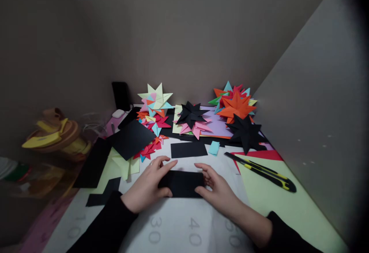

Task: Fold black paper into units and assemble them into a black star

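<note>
Between my two hands is a rectangle of black paper (184, 184), its long side running left to right just above the white numbered sheet. My left hand (150, 185) grips its left end, thumb on the near lower corner and fingers along the far side. At the right end, my right hand (217, 189) pinches the paper with the thumb near the lower corner and the fingers curled behind. Just beyond my hands lie another black paper rectangle (188, 150) and a small folded light-blue piece (214, 148).
A box cutter (262, 172) lies on pale green paper (276, 207) at the right. Folded paper stars, including a black star (191, 114) and an orange star (236, 106), line the back wall. Black sheets (131, 139) lie left; a phone (121, 95) stands behind them.
</note>
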The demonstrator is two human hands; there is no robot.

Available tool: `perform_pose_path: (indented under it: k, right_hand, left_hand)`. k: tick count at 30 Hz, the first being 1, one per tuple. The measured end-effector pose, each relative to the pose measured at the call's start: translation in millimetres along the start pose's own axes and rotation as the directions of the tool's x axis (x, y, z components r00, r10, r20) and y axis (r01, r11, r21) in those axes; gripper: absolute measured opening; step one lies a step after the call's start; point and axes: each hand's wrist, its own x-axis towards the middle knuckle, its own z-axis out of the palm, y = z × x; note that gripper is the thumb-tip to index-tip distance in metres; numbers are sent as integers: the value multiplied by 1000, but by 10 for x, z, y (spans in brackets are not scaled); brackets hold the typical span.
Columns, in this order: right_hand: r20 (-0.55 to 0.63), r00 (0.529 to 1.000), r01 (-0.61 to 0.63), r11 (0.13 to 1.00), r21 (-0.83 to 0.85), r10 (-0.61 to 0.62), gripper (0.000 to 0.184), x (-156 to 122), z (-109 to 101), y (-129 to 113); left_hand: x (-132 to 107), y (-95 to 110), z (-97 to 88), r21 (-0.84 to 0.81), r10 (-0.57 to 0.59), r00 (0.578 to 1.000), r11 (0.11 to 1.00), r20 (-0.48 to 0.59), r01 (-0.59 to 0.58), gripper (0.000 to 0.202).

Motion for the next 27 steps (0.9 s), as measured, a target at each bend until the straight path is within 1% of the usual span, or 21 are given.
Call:
perform_pose_path:
  k: [2,4,5,7,10,14,17,19,21,23,27]
  right_hand:
    - [9,998,68,985,-160,-67,32,-33,-22,-21]
    - [-38,987,142,957,-253,-156,19,-59,-62,-29]
    - [-83,978,163,948,-274,-192,16,-68,-84,-27]
    - [-177,956,176,941,-290,-233,13,-77,-124,-16]
    - [-258,935,166,943,-288,-244,9,-76,-161,5]
    - [-314,925,145,961,-236,-217,8,-75,-152,33]
    - [-321,925,159,975,-154,-202,5,-79,-123,48]
    - [-321,926,177,979,-100,-200,3,-83,-107,47]
    - [-322,922,203,977,-71,-215,5,-87,-100,36]
    - [-326,911,237,968,-83,-251,7,-91,-105,21]
    - [-314,897,275,949,-155,-311,10,-101,-130,-2]
  left_hand:
    - [8,18,-43,-111,-15,999,994,-34,11,56]
    - [20,2,-75,-205,-83,996,976,-44,73,38]
    - [26,-17,-81,-238,-122,992,965,-29,112,32]
    - [33,-59,-69,-285,-173,984,942,34,176,28]
    - [30,-84,-26,-359,-184,972,906,143,224,30]
    - [11,-21,-5,-464,-166,949,841,268,278,36]
    - [2,19,-12,-508,-141,928,803,346,312,39]
    - [2,26,-8,-550,-102,906,765,410,335,43]
    - [6,24,5,-588,-66,882,722,466,365,46]
    - [11,20,22,-597,-56,863,700,502,393,47]
    - [19,-4,59,-573,-59,835,701,547,424,49]
